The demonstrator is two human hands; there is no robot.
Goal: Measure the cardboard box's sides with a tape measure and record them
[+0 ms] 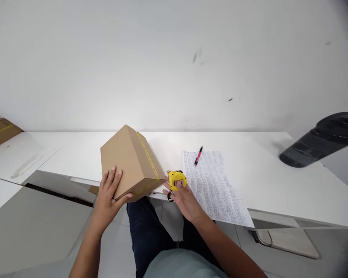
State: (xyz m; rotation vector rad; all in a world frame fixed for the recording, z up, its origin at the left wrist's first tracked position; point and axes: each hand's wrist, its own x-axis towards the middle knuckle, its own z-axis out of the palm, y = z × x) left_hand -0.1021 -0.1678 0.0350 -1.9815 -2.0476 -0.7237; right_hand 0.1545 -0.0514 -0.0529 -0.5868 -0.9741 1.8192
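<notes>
Well, in the head view, a brown cardboard box (127, 158) is seen at the front edge of the white surface (258, 170), left of the middle. It is tilted, and its near end is poked out past the edge. Yellow tape (147, 154) is stuck along it. The left hand (111, 191) is spread wide on the box's left side, with the fingers laid on the flat face and the thumb put by the bottom edge. How hard the box is pressed cannot be told.

A yellow tape measure (176, 179) is held in the right hand (181, 195), with the thumb curled over it. It is kept just beside the box's right corner. A black strap (170, 196) is hung below it.

A big sheet of paper (214, 189), filled with rows of tiny marks, is laid on the right, and its low end is hung over the edge. A red and black pen (198, 156) is set across its top. Far right, a dark bottle (307, 148) is seen. Far left, another brown box (2, 132) is placed by the wall (162, 61).
</notes>
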